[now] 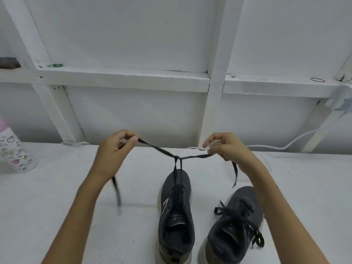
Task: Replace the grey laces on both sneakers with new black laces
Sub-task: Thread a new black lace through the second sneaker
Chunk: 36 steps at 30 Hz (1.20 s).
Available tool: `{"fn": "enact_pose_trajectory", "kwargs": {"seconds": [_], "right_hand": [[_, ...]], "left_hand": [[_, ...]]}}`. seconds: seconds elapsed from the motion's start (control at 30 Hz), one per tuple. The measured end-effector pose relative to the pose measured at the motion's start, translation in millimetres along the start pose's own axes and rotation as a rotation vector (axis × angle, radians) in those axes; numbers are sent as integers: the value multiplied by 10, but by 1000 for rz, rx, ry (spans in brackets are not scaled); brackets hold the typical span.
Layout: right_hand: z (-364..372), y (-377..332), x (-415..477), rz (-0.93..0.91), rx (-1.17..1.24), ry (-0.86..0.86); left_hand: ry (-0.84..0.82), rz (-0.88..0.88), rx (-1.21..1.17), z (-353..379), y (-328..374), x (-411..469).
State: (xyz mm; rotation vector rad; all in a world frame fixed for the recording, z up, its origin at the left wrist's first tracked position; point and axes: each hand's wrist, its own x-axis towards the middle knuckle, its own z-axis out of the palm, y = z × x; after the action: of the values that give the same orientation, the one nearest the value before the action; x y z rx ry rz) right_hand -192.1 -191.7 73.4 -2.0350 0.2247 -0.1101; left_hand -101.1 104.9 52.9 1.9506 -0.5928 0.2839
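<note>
Head view is showing, at the far left edge, a bottle (15, 153) with a pink cap and a fruit-printed body standing on the white table (57, 197) (what it is holding inside cannot be told through the print). Above it, a green rubber band (55, 65) is lying on the white ledge (123, 76) of the wall frame.

Next, the left hand (112, 149) is hovering above the table, thumb and curled fingers pinching one strand of the black lace (158, 149); that strand's loose tail is hanging below the wrist. The strand is running taut to a crossing in mid-air, and from there two lines are dropping to the eyelets of the centre sneaker (176, 216). This dark grey sneaker is standing on the table, toe pointing away, its opening facing up and showing dark lining.

The right hand (226, 147) is pinching the other strand in curled fingers, its tail dangling beneath. Just beside the centre shoe, the right sneaker (253, 210) is sitting toe away and angled a little, already threaded in black, its bow (231, 211) lying across the tongue.

Farther right, a white cable (285, 146) is trailing along the table's back edge, and a dark rubber band (317, 80) is resting on the ledge.
</note>
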Motion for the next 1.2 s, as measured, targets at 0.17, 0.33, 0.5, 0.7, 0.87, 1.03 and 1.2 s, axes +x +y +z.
{"fn": "enact_pose_trajectory", "kwargs": {"seconds": [0.17,0.33,0.5,0.7,0.87,1.03,1.2], "right_hand": [[-174,420,-98,136,-327,-71],[-126,759,-219,294,-845,-108],[152,772,-198,68,-938,-157],[629,517,-271,-109,-311,-517],[776,594,-260,-73,-294,-540],[661,620,-304,-68,-241,-495],[513,742,-350,-44,-347,-544]], "left_hand": [[-3,-234,189,-297,-497,-204],[-198,-499,457,-496,-991,-488],[-471,-411,343,-164,-970,-698],[-657,-173,-68,524,-245,-830],[-559,-129,-29,707,-201,-887],[-508,-114,-14,630,-227,-903],[-545,-156,53,566,-353,-947]]}}
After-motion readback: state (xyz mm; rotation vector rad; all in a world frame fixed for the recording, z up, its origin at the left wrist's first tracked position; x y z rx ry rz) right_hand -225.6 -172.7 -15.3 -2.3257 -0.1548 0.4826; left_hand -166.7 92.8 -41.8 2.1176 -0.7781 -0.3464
